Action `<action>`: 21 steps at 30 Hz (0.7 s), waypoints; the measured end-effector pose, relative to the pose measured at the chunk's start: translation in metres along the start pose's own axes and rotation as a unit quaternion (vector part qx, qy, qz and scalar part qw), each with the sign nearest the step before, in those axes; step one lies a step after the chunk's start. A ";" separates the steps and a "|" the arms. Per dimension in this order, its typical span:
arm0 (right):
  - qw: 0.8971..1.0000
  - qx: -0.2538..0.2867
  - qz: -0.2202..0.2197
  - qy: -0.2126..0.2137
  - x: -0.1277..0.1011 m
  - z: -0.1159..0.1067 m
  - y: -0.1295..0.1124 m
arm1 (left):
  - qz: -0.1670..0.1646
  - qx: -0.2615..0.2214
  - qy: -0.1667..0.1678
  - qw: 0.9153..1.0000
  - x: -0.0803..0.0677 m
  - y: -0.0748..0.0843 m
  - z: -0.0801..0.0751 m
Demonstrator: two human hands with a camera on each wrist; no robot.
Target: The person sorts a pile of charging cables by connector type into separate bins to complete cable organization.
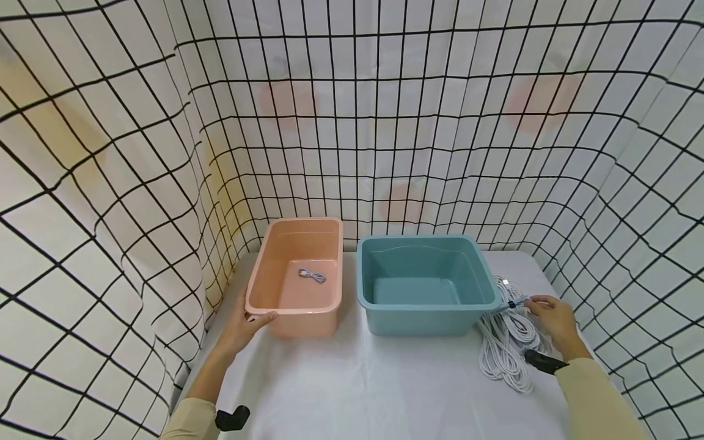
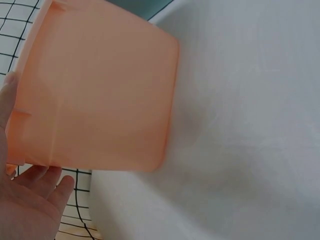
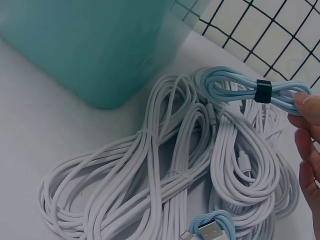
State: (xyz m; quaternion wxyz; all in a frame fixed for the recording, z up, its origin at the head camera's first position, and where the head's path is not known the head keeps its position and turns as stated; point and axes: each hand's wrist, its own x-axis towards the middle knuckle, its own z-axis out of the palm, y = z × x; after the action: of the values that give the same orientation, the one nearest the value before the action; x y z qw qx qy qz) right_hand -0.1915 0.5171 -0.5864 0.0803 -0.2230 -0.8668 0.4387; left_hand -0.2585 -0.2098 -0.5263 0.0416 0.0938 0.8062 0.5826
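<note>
My left hand (image 1: 239,327) grips the near left corner of a peach plastic bin (image 1: 330,315), thumb along its front rim and fingers at its side. Inside that bin lies a small bundled grey cable (image 1: 311,275). At the right, my right hand (image 1: 557,321) pinches one end of a light blue coiled cable (image 3: 230,85) bound by a black strap (image 3: 263,91). This coil hangs over a pile of white cables (image 1: 503,348), beside the teal bin's near right corner. Another blue cable with a USB plug (image 3: 210,230) lies on the pile's near edge in the right wrist view.
A teal bin (image 1: 420,321) stands right of the peach one, a narrow gap between them. Both are on a white-covered table (image 1: 352,385). Black grid netting (image 1: 354,116) surrounds the back and sides, with white cloth behind it.
</note>
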 end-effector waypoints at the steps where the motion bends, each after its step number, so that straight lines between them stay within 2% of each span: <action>1: 1.000 0.000 0.001 0.002 -0.001 -0.001 -0.001 | -0.001 -0.001 0.000 1.000 0.000 0.000 0.000; 9: 1.000 0.008 -0.004 0.024 0.001 -0.010 -0.006 | -0.011 0.004 0.004 1.000 0.002 -0.002 0.001; 14: 0.999 0.013 -0.019 0.022 0.004 -0.015 -0.011 | -0.021 0.005 0.009 1.000 0.002 -0.003 0.001; 21: 0.998 0.031 -0.033 0.040 0.004 -0.023 -0.022 | -0.014 0.008 0.008 1.000 0.002 -0.003 0.000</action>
State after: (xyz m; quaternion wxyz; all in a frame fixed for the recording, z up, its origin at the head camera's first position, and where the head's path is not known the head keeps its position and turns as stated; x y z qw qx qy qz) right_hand -0.1946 0.5245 -0.5552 0.1362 -0.2094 -0.8556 0.4534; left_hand -0.2609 -0.2107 -0.5293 0.0421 0.0782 0.8122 0.5766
